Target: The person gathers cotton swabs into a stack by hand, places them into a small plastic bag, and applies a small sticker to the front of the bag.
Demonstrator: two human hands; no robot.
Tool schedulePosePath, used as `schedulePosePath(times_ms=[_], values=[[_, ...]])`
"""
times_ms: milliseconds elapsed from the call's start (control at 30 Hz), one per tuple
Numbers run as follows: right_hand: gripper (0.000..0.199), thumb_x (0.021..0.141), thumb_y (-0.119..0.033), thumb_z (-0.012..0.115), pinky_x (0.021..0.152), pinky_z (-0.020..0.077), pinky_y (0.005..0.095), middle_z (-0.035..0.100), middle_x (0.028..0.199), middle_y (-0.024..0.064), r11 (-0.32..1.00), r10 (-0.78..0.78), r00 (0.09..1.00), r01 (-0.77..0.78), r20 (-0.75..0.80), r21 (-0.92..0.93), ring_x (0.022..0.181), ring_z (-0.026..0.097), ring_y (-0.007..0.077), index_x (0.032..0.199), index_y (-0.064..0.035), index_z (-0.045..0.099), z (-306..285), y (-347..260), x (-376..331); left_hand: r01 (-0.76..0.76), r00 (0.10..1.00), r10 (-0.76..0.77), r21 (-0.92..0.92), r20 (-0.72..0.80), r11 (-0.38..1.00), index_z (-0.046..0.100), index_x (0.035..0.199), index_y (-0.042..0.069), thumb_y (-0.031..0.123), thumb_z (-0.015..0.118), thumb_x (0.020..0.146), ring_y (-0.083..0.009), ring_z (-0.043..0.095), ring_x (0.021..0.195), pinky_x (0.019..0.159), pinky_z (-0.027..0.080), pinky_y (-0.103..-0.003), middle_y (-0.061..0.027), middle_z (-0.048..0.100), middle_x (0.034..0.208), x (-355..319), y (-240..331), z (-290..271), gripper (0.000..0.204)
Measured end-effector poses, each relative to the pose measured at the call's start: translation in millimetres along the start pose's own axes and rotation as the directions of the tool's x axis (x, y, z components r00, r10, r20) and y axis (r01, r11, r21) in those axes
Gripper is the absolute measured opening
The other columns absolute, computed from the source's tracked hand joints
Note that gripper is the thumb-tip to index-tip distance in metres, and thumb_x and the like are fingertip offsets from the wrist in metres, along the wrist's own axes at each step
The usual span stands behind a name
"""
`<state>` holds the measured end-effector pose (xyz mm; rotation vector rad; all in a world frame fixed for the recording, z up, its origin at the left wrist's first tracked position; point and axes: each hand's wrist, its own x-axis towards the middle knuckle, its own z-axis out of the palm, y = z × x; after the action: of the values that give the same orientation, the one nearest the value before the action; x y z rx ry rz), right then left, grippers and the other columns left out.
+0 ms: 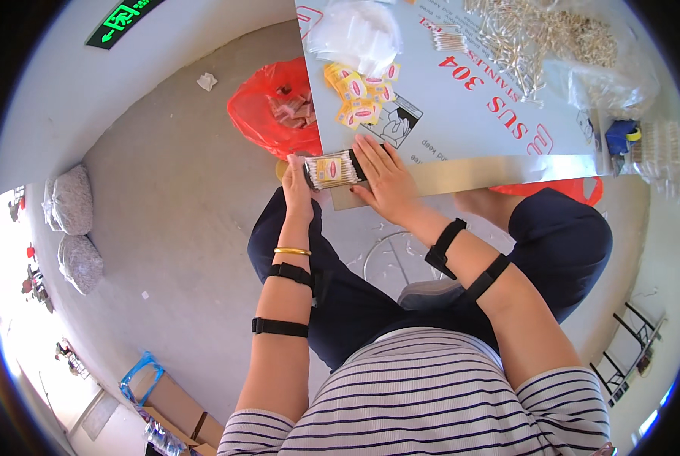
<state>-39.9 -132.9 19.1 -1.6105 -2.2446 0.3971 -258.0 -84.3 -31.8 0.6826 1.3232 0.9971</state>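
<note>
A pack of cotton swabs with a yellow label on top lies at the near left corner of the table. My left hand is against its left end and holds it, partly hidden by the pack. Across the pack's right end lies my right hand, its fingers stretched flat over a dark piece whose kind I cannot make out. Just beyond the hands are several yellow-and-white paper labels. Clear plastic bags are stacked behind those labels.
Loose cotton swabs are heaped on the far right of the table, near a blue tape dispenser. A red plastic bag with small packs hangs left of the table. Filled sacks and a cardboard box stand on the floor.
</note>
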Motion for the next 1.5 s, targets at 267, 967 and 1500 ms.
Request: schedulePosePath(times_ms=[267, 967, 1500], values=[[0.090, 0.096, -0.049, 0.067, 0.129, 0.0204, 0.0511, 0.029, 0.170, 0.0178, 0.997, -0.011, 1.000, 0.013, 0.021, -0.074, 0.158, 0.026, 0.0320, 0.161, 0.0029, 0.033, -3.2, -16.0, 3.1, -0.071, 0.997, 0.073, 0.043, -0.037, 0.997, 0.069, 0.098, 0.003, 0.046, 0.052, 0.112, -0.0071, 0.060, 0.080, 0.074, 0.051, -0.027, 0.0011, 0.067, 0.088, 8.6, -1.9, -2.8, 0.048], [0.093, 0.098, -0.053, 0.063, 0.129, 0.0123, 0.0586, 0.022, 0.172, 0.0205, 0.990, 0.065, 0.997, -0.069, 0.034, 0.122, 0.161, 0.017, 0.0377, 0.162, 0.0045, 0.028, 8.9, -7.9, 5.2, 0.003, 0.993, 0.019, 0.190, -0.114, 0.982, 0.066, 0.093, -0.002, 0.043, 0.053, 0.112, -0.0135, 0.055, 0.076, 0.073, 0.048, -0.033, -0.0036, 0.065, 0.082, 4.5, 9.9, 6.7, 0.051], [0.091, 0.096, -0.046, 0.067, 0.129, 0.0172, 0.0546, 0.028, 0.170, 0.0206, 0.997, 0.033, 0.999, -0.031, -0.024, 0.074, 0.159, 0.024, 0.0363, 0.162, 0.0037, 0.028, -0.9, 2.9, -1.7, 0.137, 0.980, -0.108, 0.167, -0.170, 0.977, 0.070, 0.097, -0.003, 0.046, 0.053, 0.111, -0.0145, 0.063, 0.085, 0.078, 0.052, -0.031, -0.0067, 0.070, 0.089, 6.4, 26.0, 4.5, 0.054]])
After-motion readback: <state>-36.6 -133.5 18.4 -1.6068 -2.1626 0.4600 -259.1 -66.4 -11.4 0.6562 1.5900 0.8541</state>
